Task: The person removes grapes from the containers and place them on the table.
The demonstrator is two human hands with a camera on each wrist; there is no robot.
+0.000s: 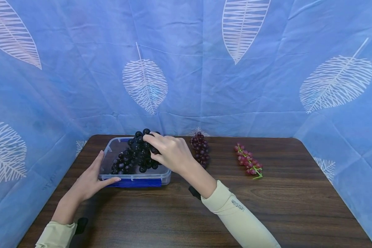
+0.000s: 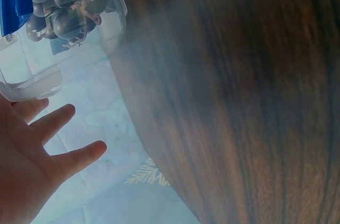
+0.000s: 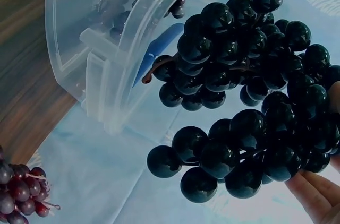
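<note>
My right hand [image 1: 173,151] grips a large bunch of shiny black grapes [image 3: 212,155] from above, its fingers round the top end. The bunch hangs over and partly inside a clear plastic container [image 1: 133,176] with blue clips, which has no lid on it. Inside, at the left, lies another bunch of smaller dark grapes [image 1: 121,166]. My left hand [image 1: 87,179] touches the container's left end, thumb along the front rim; its fingers look straight and spread in the left wrist view. How low the held bunch reaches is hard to tell.
Right of the container lies a dark red bunch of grapes [image 1: 200,150], partly behind my right hand and forearm. Farther right is a red bunch [image 1: 248,160] with green stems. All rest on a brown wooden table [image 1: 282,206]; a blue leaf-print cloth [image 1: 186,86] hangs behind.
</note>
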